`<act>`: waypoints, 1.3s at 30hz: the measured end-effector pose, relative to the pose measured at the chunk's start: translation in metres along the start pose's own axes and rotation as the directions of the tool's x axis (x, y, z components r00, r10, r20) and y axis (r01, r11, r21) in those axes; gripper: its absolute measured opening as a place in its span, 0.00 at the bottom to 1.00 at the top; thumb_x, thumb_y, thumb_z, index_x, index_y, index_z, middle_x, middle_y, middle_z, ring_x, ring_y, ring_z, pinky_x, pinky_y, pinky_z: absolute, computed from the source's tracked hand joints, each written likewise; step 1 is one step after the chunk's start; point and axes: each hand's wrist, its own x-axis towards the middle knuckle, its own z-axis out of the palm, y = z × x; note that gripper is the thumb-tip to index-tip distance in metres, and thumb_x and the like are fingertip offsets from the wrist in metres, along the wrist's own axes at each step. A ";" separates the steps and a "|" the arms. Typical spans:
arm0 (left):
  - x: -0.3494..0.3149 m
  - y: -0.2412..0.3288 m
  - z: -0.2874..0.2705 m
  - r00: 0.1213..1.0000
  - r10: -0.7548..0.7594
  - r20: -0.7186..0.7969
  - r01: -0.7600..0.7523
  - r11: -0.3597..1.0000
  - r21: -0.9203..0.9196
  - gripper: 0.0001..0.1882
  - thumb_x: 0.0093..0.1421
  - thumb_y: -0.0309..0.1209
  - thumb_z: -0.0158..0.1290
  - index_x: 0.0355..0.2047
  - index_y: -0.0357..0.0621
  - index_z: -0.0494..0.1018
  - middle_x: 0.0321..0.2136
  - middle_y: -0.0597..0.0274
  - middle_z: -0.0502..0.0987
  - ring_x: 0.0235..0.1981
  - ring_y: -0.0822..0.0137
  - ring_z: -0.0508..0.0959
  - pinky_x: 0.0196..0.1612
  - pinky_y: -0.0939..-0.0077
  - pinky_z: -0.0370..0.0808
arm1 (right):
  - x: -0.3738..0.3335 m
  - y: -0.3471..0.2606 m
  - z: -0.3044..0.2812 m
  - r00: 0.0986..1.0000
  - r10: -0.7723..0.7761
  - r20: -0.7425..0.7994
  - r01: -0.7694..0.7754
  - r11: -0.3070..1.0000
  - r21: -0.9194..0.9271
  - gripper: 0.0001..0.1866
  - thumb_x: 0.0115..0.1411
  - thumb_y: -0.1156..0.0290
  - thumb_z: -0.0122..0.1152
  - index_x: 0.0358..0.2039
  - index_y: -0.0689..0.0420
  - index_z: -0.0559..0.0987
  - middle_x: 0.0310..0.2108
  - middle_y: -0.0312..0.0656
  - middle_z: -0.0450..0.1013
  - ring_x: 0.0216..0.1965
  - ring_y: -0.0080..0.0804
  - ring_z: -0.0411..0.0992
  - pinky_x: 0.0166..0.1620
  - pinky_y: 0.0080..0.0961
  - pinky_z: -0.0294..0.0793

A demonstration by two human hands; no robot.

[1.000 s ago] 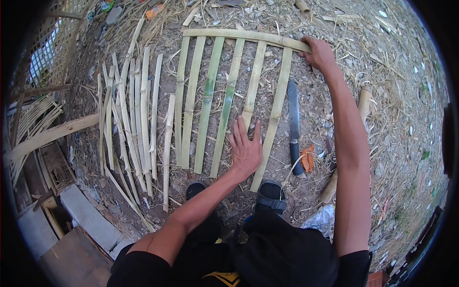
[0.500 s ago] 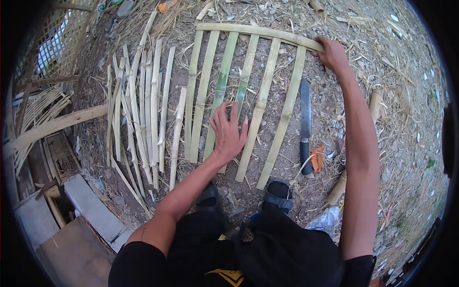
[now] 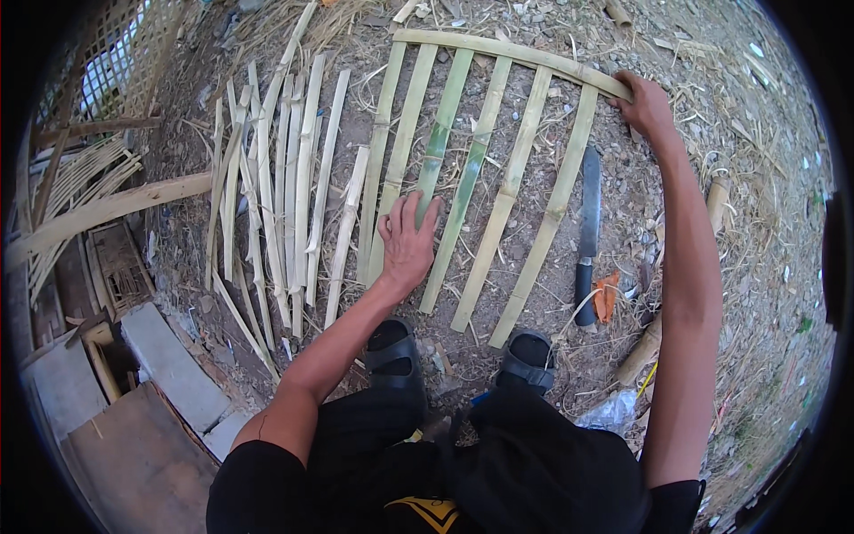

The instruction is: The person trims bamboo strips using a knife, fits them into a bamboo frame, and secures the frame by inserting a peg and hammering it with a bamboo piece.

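Several flat bamboo slats hang in a row from a slightly bowed bamboo crosspiece (image 3: 534, 56), forming a comb-like frame on the ground. At the crosspiece's right end, my right hand (image 3: 648, 107) is closed around it. My left hand (image 3: 407, 249) is at the lower part of the green third slat (image 3: 439, 142), thumb on one side and fingers on the other. That slat's lower end is hidden beneath the hand. To the right of the frame lies a large knife (image 3: 588, 231) with a dark handle, blade pointing away from me.
Loose pale bamboo strips (image 3: 289, 178) lie left of the frame. Farther left are a wooden plank (image 3: 116, 214), lattice and grey slabs (image 3: 173, 365). An orange scrap (image 3: 606, 296), a bamboo piece (image 3: 639, 351) and clear plastic (image 3: 612, 409) lie at right. My sandals (image 3: 391, 360) stand close below the frame.
My left hand has moved from the fourth slat leftward to the green third one. My right hand stays on the crosspiece's end. The whole view has shifted slightly.
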 end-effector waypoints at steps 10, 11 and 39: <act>-0.002 0.002 0.000 0.999 0.032 -0.035 -0.036 0.992 -0.121 0.26 0.59 0.29 0.54 0.59 0.47 0.67 0.62 0.51 0.58 0.64 0.52 0.56 0.59 0.51 0.50 | -0.001 -0.003 0.000 1.000 0.012 0.017 -0.013 1.000 0.014 0.19 0.51 0.70 0.70 0.45 0.55 0.78 0.39 0.48 0.79 0.41 0.49 0.77 0.45 0.40 0.75; -0.001 0.002 0.000 0.998 0.043 -0.035 -0.047 0.993 -0.104 0.26 0.59 0.31 0.54 0.59 0.46 0.67 0.62 0.50 0.58 0.63 0.52 0.57 0.59 0.50 0.50 | 0.000 -0.002 0.000 1.000 0.014 0.017 -0.014 1.000 0.021 0.19 0.51 0.70 0.70 0.45 0.55 0.78 0.39 0.48 0.79 0.41 0.49 0.77 0.45 0.40 0.75; 0.033 0.020 -0.016 0.948 -0.316 -0.040 0.297 0.922 -0.247 0.29 0.65 0.36 0.49 0.62 0.32 0.60 0.44 0.46 0.67 0.44 0.49 0.69 0.48 0.56 0.61 | -0.002 0.008 0.006 0.999 -0.034 -0.019 0.035 0.997 0.064 0.19 0.51 0.68 0.71 0.43 0.55 0.78 0.36 0.49 0.79 0.39 0.50 0.77 0.43 0.41 0.74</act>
